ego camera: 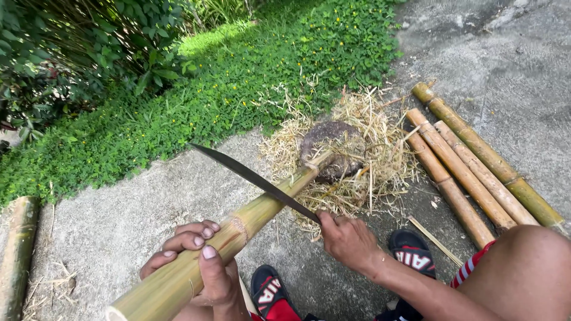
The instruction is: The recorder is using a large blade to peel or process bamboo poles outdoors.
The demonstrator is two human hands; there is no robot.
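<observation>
My left hand wraps around a thick green-yellow bamboo pole near its close end. The pole slants up and right, and its far end rests on a dark round wooden block amid dry shavings. My right hand grips the handle of a long dark curved blade. The blade lies across the top of the pole, its tip pointing up and left.
Several cut bamboo poles lie side by side on the concrete at the right. Another pole lies at the left edge. Straw-like shavings surround the block. Green ground cover borders the concrete. My sandalled feet are below the pole.
</observation>
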